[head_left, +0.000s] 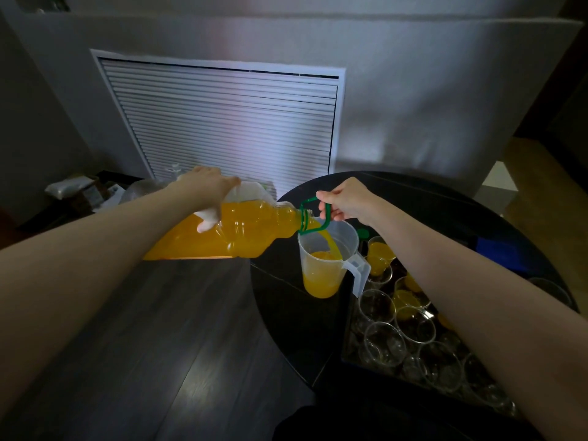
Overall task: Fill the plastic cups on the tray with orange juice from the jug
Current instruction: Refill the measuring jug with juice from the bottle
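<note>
Tilting mid-frame, the bottle (229, 229) pours into the jug (324, 262); left hand (206, 189) grips its base, right hand (345, 202) apparently pinches the green handle (313, 218) near the table edge (264, 291).

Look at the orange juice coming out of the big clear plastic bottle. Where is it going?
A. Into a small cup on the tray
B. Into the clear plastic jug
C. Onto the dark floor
B: the stream from the tilted big clear plastic bottle falls into the clear plastic jug on the round black table.
</note>
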